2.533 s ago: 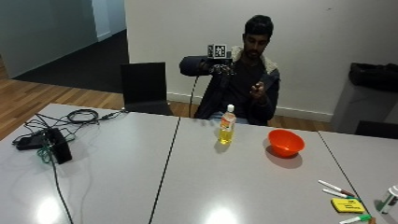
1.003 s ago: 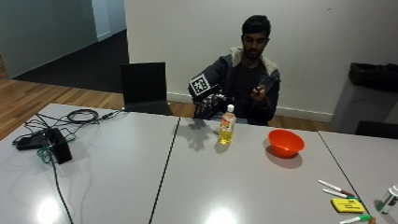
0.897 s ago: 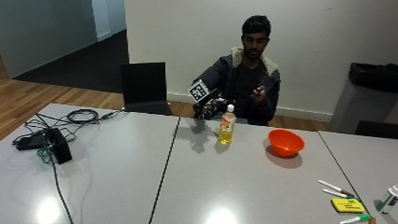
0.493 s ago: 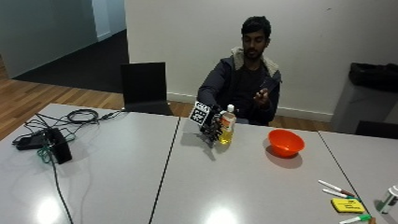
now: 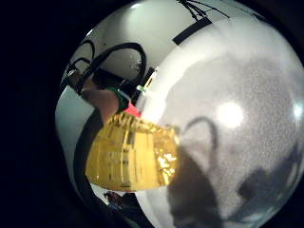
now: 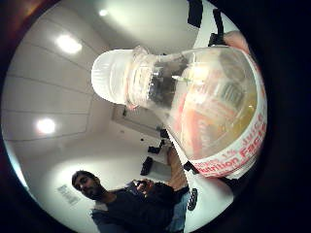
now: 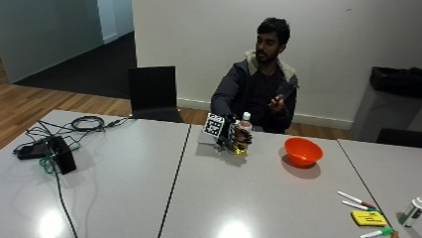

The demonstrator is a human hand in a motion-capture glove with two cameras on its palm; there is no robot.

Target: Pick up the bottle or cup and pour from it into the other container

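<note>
Across the grey table, right hand reaching forward, grip curled round the upright juice bottle standing on the tabletop. Fingers mostly hidden behind the bottle. Orange bowl near the grip's far side; white wall behind, wooden floor beyond.

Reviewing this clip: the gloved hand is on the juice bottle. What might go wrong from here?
1. The bottle has its white cap on; tipped over the orange bowl like this, nothing would pour.
2. The right hand wraps the bottle's lower part, so the top could swing as it lifts.
3. The bowl sits apart from the bottle on a smooth table; a bump from the bottle might slide it.
</note>
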